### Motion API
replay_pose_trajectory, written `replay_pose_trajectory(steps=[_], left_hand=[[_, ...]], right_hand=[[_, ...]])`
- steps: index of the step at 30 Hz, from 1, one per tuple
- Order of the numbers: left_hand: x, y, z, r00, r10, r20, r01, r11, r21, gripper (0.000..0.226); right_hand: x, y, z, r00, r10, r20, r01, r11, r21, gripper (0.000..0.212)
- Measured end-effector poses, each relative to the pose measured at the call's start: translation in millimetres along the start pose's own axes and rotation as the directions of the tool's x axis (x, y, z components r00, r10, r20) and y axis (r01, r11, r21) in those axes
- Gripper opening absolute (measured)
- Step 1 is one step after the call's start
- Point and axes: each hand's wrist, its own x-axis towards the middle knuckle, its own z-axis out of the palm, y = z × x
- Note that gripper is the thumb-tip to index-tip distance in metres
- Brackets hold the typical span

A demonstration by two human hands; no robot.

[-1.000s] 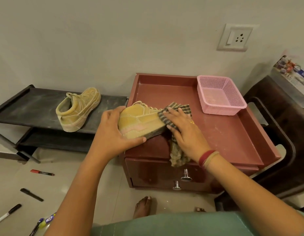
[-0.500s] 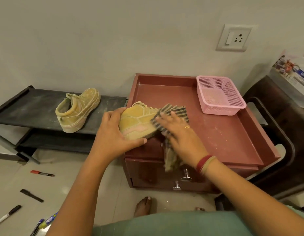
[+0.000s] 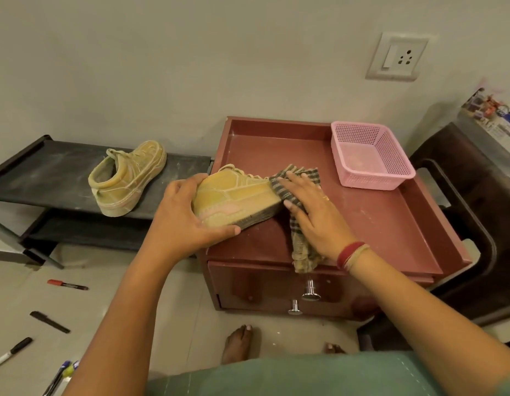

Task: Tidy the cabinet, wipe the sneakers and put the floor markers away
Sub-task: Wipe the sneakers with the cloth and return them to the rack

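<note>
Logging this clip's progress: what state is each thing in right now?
held sneaker: tilted on cabinet, left hand grips heel.
cloth: right hand presses it against toe.
second sneaker: upright on rack.
drawers: shut.
markers: lying on floor.
pink basket: upright, on cabinet.

A single head-worn wide-angle camera looks forward and down, close above the cabinet point(image 3: 362, 224) against the wall point(image 3: 191, 67).

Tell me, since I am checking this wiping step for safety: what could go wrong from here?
The sneaker sits tilted at the front left edge of the cabinet, held by the left hand; a hard wipe from the right hand could push it off. The cloth hangs over the front near a drawer knob and might snag.
</note>
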Motion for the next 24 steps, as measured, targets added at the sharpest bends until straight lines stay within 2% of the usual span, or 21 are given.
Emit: replay_pose_trajectory(steps=[4, 5, 8, 11, 12, 15, 16, 18, 19, 20, 22, 24], left_hand=[[-1, 0, 0, 1.0, 0.012, 0.016, -0.012, 1.0, 0.007, 0.108], [-1, -1, 0, 1.0, 0.01, 0.015, -0.01, 1.0, 0.006, 0.108], [0, -1, 0, 1.0, 0.009, 0.017, -0.01, 1.0, 0.004, 0.108], [0, -3, 0, 1.0, 0.024, 0.009, -0.024, 1.0, -0.012, 0.107], [0, -3, 0, 1.0, 0.025, 0.006, -0.025, 1.0, -0.016, 0.107], [0, -3, 1, 0.999, 0.034, 0.005, -0.034, 0.999, -0.015, 0.107], [-1, -3, 0, 0.999, 0.037, 0.007, -0.037, 0.999, -0.011, 0.107], [-1, -4, -1, 0.999, 0.044, 0.016, -0.043, 0.999, -0.01, 0.107], [-1, -4, -3, 0.999, 0.043, 0.021, -0.042, 0.999, -0.014, 0.108], [-1, -5, -5, 0.999, 0.04, 0.028, -0.04, 0.999, -0.018, 0.111], [-2, -6, -10, 0.999, 0.032, 0.042, -0.031, 0.999, -0.021, 0.114], [-1, -8, -13, 0.998, 0.018, 0.058, -0.017, 1.0, -0.022, 0.116]], right_hand=[[-4, 3, 2, 0.981, -0.181, 0.069, 0.183, 0.983, -0.02, 0.046], [-4, 7, 1, 0.985, -0.16, 0.06, 0.159, 0.987, 0.01, 0.045], [0, 16, -5, 1.0, 0.027, -0.002, -0.027, 0.993, 0.119, 0.044], [-5, 13, -1, 0.996, -0.085, 0.04, 0.079, 0.99, 0.12, 0.042], [-5, 14, -1, 0.996, -0.082, 0.047, 0.075, 0.987, 0.142, 0.041], [1, 17, -7, 0.992, 0.118, -0.046, -0.103, 0.962, 0.252, 0.045], [1, 15, -7, 0.99, 0.128, -0.051, -0.114, 0.969, 0.22, 0.046], [-3, 13, -6, 0.998, 0.059, 0.013, -0.06, 0.994, 0.097, 0.043], [-4, 18, -6, 0.998, 0.06, 0.033, -0.063, 0.993, 0.098, 0.043], [-3, 25, -9, 0.992, 0.123, 0.007, -0.122, 0.976, 0.179, 0.041], [4, 40, -22, 0.923, 0.367, -0.115, -0.288, 0.857, 0.428, 0.039], [8, 43, -36, 0.862, 0.453, -0.228, -0.302, 0.82, 0.486, 0.037]])
